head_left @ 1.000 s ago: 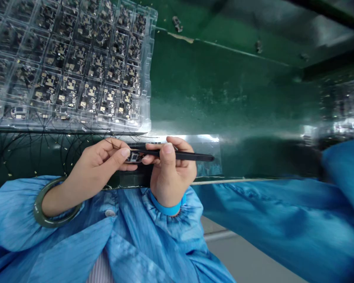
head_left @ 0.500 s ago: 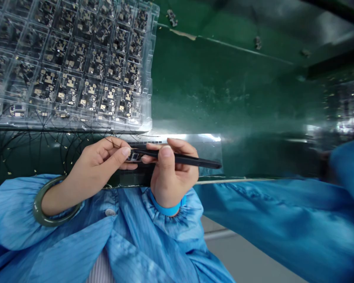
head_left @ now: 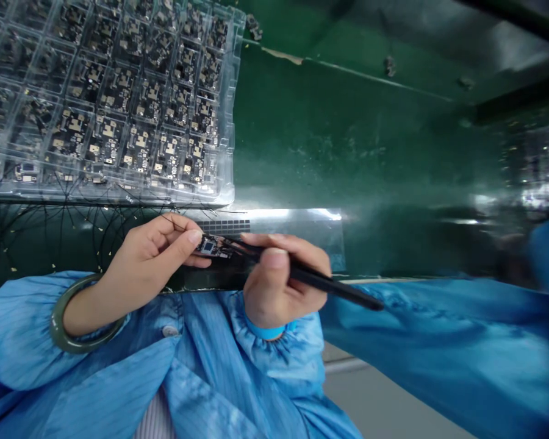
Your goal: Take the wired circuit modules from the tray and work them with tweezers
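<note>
In the head view, your left hand (head_left: pixel 150 268) is on the near side of the clear, rectangular plastic tray (head_left: pixel 224 196), which has many compartments. Its thumb and fingers are closed on a small, dark, flat circuit board (head_left: pixel 210 246), and they grip it by its left end. This board is in front of the tray's near right corner, apart from the tray. Your right hand (head_left: pixel 281 283) is also before this corner, but more to the right. Its fingers are closed around the long, black, slender tweezers (head_left: pixel 333 285), whose points are directed to the right end of the board; if they touch it, I cannot tell

Dark boards with gold-coloured pads (head_left: pixel 139 146) lie inside the tray. Thin, black, curved wires (head_left: pixel 64 221) spread out along its near edge, on your side. A clear, flat sheet (head_left: pixel 322 235) lies on the green, smooth table (head_left: pixel 357 152), in front of the tray and to its right; near your board there is a grid of small, dark rectangles (head_left: pixel 229 226)
</note>
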The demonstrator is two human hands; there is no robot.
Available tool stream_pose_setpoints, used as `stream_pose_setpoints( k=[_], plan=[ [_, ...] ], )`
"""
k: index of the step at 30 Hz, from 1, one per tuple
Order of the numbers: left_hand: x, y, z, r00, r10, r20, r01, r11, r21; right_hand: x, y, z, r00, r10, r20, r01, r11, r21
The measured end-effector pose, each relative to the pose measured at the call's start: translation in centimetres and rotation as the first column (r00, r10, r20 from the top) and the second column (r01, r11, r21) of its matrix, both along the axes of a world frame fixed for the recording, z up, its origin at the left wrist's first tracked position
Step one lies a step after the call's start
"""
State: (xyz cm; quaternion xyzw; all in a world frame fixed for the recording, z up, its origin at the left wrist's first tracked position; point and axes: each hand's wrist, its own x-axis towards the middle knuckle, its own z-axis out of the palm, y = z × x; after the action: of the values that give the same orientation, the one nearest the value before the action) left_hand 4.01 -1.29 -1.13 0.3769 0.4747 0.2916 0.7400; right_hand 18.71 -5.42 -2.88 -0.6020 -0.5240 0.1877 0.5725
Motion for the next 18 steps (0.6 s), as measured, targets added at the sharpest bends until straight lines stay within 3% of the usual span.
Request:
stream_pose_setpoints(
  k=[2, 4, 6, 8, 10, 14, 18],
  plan=[
    [0.0, 0.0, 0.0, 0.999, -0.001, -0.033, 0.002, 1.0, 0.019, 0.1, 0.3, 0.3, 0.97, -0.139, -0.201, 0.17, 0.975, 0.147],
    [-0.1, 0.1, -0.1, 0.999, 0.001, -0.051, 0.001, 0.999, 0.046, 0.3, 0.3, 0.5, 0.947, -0.161, -0.277, 0.203, 0.971, 0.127],
    [-0.1, 0.1, -0.1, 0.998, 0.003, -0.068, 0.002, 0.997, 0.079, 0.6, 0.0, 0.6, 0.974, -0.091, -0.205, 0.086, 0.996, -0.033],
    [-0.1, 0.1, 0.0, 0.997, 0.003, -0.078, 0.006, 0.993, 0.115, 0.8, -0.4, 0.7, 0.996, 0.051, -0.079, -0.066, 0.979, -0.195],
    [-0.1, 0.0, 0.1, 0.996, 0.007, -0.085, 0.007, 0.986, 0.167, 0.8, -0.7, 0.7, 0.987, 0.159, 0.017, -0.149, 0.953, -0.263],
    [-0.1, -0.2, 0.3, 0.993, 0.039, -0.115, -0.001, 0.95, 0.311, 0.4, -0.6, 0.7, 0.973, 0.209, 0.1, -0.187, 0.963, -0.197],
    [-0.1, -0.3, 0.5, 0.995, 0.034, -0.094, -0.009, 0.965, 0.262, 0.3, -0.6, 0.7, 0.932, 0.261, 0.251, -0.242, 0.965, -0.107]
  ],
)
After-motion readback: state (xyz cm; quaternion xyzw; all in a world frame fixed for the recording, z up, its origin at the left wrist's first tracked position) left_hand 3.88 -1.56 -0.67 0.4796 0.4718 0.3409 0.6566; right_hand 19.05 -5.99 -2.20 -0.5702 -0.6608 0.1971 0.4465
